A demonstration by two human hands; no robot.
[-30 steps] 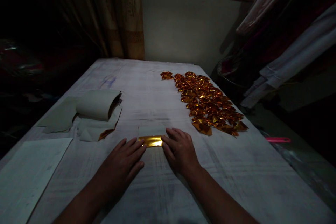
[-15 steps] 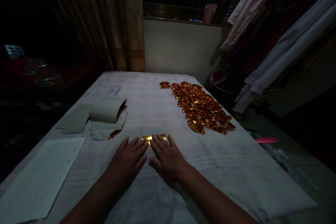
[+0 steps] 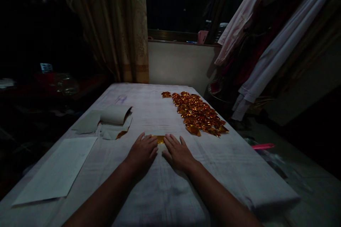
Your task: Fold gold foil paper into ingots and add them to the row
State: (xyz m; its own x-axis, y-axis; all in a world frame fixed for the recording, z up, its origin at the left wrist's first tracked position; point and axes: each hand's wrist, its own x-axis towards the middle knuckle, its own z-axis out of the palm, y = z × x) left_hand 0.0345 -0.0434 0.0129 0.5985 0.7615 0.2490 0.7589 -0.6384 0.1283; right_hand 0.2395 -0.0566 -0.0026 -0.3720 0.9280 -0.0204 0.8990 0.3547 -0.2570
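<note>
A small folded strip of shiny gold foil paper (image 3: 160, 139) lies on the white cloth in front of me. My left hand (image 3: 143, 150) rests its fingertips on the strip's left end, fingers slightly bent and covering that end. On the right end lie the fingertips of my right hand (image 3: 178, 151), its fingers stretched out and the thumb apart. Both hands are palm down, with a short gap between them where the foil shows. To the right, beyond my right hand, spreads a pile of folded gold foil pieces (image 3: 198, 111).
The cloth-covered table (image 3: 170, 191) reaches to the wall. On its left are curled pale sheets with gold undersides (image 3: 113, 114) and a flat white sheet (image 3: 57, 170). Clothes (image 3: 282, 46) hang at right, a curtain (image 3: 128, 25) at back left. A pink item (image 3: 262, 146) lies beyond the right edge.
The view has tilted up a little and shifted. My hands have moved slightly apart on the foil strip, so more of its middle shows; it looks narrower than before.
</note>
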